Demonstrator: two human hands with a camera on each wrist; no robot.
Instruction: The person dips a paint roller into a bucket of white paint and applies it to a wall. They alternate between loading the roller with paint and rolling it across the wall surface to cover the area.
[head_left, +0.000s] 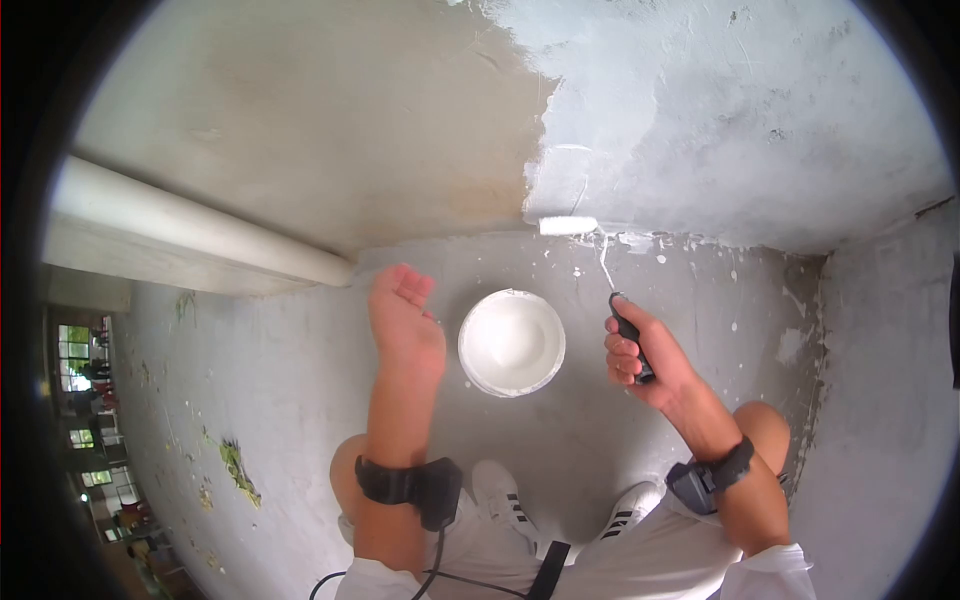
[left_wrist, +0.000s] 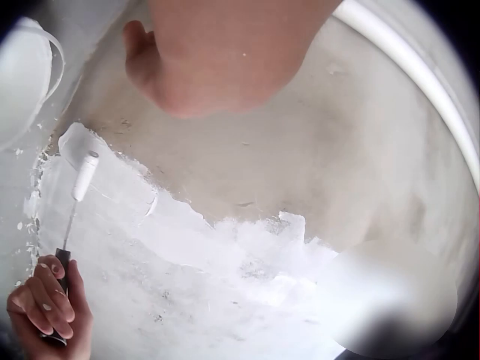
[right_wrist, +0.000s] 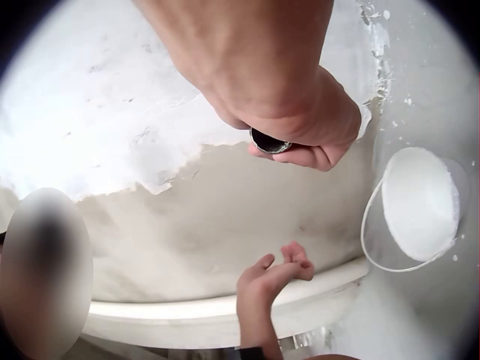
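Note:
In the head view my right hand (head_left: 645, 350) grips the dark handle (head_left: 628, 335) of a paint roller. Its white roller sleeve (head_left: 568, 226) lies at the foot of the wall, by the edge of the painted part. From the left wrist view, the roller (left_wrist: 86, 176) overlaps the white paint on the wall. My left hand (head_left: 408, 325) is raised beside the bucket, its fingers loosely bent and nothing in them. A white bucket (head_left: 512, 392) with pale paint inside stands on the floor between the two hands.
The wall is white on the right (head_left: 700, 130) and bare grey-brown on the left (head_left: 330, 120). A thick pale pipe (head_left: 210, 225) runs along the left. White drips spot the floor (head_left: 690, 290) near the wall's foot. Withered leaves (head_left: 235, 470) lie at the left.

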